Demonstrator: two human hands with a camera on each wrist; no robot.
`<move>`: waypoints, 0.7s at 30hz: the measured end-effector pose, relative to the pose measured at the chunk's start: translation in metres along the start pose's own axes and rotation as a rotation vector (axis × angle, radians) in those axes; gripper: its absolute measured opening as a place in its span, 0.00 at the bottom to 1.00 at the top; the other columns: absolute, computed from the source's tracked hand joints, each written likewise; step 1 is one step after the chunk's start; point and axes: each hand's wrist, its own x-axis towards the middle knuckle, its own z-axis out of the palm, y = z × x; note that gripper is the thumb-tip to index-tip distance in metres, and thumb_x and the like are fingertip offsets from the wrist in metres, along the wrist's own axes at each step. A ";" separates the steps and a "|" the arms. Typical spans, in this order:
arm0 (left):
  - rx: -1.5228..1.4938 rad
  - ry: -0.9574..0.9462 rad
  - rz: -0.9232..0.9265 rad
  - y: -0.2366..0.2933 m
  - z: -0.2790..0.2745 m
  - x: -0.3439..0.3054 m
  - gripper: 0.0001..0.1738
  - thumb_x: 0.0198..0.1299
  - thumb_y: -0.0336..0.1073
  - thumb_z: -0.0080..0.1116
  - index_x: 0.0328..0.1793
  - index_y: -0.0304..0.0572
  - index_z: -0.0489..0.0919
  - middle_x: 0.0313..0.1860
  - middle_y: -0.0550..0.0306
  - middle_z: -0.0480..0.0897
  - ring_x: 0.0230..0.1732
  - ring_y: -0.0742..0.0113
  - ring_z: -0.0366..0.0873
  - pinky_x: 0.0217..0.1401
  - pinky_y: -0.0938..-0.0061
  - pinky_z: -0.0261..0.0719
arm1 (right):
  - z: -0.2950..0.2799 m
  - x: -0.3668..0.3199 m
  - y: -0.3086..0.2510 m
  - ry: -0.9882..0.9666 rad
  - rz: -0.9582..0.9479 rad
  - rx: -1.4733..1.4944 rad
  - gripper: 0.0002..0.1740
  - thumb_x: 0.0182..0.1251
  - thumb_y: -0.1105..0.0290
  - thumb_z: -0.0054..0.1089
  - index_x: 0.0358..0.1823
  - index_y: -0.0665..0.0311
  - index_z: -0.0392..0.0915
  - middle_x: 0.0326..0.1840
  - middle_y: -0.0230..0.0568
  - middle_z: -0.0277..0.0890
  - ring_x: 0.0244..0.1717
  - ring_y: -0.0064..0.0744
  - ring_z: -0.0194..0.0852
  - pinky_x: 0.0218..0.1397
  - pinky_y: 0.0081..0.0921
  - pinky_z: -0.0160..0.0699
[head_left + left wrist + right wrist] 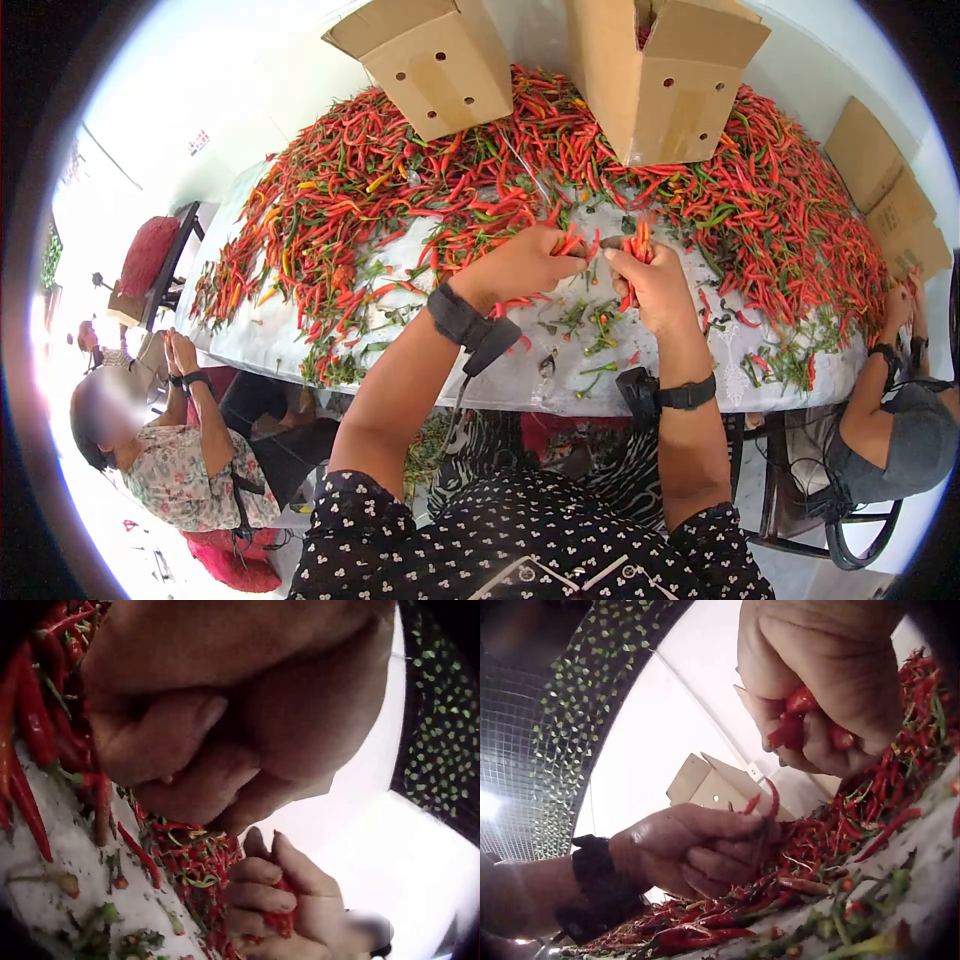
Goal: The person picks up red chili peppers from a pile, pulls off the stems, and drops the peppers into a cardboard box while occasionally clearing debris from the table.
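Both hands are close together over the near part of the chili-covered table. My left hand point(525, 265) pinches red chili peppers point(772, 801), their tips poking out past thumb and forefinger in the right wrist view. Opposite it, my right hand point(658, 290) grips a small bunch of red chili peppers point(638, 243), with fingers curled round them. In the left wrist view that bunch shows red between the right hand's fingers point(259, 896). Green stems point(603, 325) and scraps lie on the white tablecloth point(520, 370) below the hands.
A wide heap of red chilies point(790, 210) curves round the table's far side. Two cardboard boxes point(440, 85) point(660, 100) stand in it, and folded cardboard point(890, 200) leans at right. One person point(190, 450) sits at left, another point(900, 430) at right.
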 end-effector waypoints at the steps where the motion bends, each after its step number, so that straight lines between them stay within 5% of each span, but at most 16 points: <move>1: 0.001 -0.011 0.021 -0.004 0.002 0.001 0.11 0.59 0.39 0.53 0.42 0.42 0.77 0.21 0.72 0.66 0.22 0.85 0.61 0.22 0.84 0.62 | 0.003 -0.001 0.001 -0.017 0.009 -0.006 0.08 0.55 0.71 0.60 0.33 0.68 0.74 0.19 0.29 0.67 0.16 0.17 0.59 0.19 0.16 0.57; 3: 0.003 -0.023 0.045 -0.004 0.005 -0.001 0.10 0.59 0.38 0.52 0.43 0.43 0.77 0.22 0.75 0.66 0.21 0.87 0.60 0.22 0.86 0.61 | 0.004 -0.003 0.002 -0.034 0.017 -0.014 0.08 0.54 0.72 0.60 0.33 0.68 0.75 0.18 0.28 0.67 0.16 0.16 0.59 0.19 0.17 0.56; 5: -0.107 0.059 0.005 -0.001 0.010 -0.006 0.10 0.57 0.38 0.55 0.27 0.42 0.74 0.16 0.72 0.65 0.17 0.84 0.60 0.18 0.82 0.57 | 0.004 -0.005 0.002 -0.063 -0.003 -0.009 0.08 0.53 0.72 0.61 0.33 0.68 0.75 0.19 0.27 0.67 0.18 0.15 0.60 0.20 0.17 0.57; 9: -0.105 0.143 0.100 -0.002 0.015 -0.006 0.09 0.56 0.37 0.55 0.28 0.40 0.75 0.15 0.71 0.65 0.16 0.83 0.60 0.17 0.80 0.59 | 0.010 -0.008 0.000 0.025 -0.060 -0.232 0.08 0.52 0.72 0.62 0.31 0.69 0.75 0.18 0.28 0.68 0.19 0.16 0.63 0.22 0.18 0.61; 14: -0.022 0.265 0.052 0.009 0.017 -0.011 0.10 0.56 0.36 0.55 0.28 0.37 0.75 0.15 0.69 0.66 0.17 0.80 0.62 0.17 0.78 0.62 | 0.026 -0.015 0.001 0.200 -0.412 -0.561 0.08 0.50 0.72 0.62 0.29 0.68 0.73 0.18 0.30 0.69 0.22 0.17 0.63 0.27 0.21 0.66; 21: 0.127 0.224 0.036 0.013 0.006 -0.006 0.11 0.57 0.38 0.54 0.33 0.36 0.74 0.15 0.69 0.64 0.20 0.83 0.62 0.21 0.79 0.62 | 0.027 -0.013 0.007 0.246 -0.368 -0.426 0.09 0.50 0.73 0.63 0.27 0.67 0.72 0.17 0.29 0.66 0.22 0.16 0.56 0.26 0.20 0.63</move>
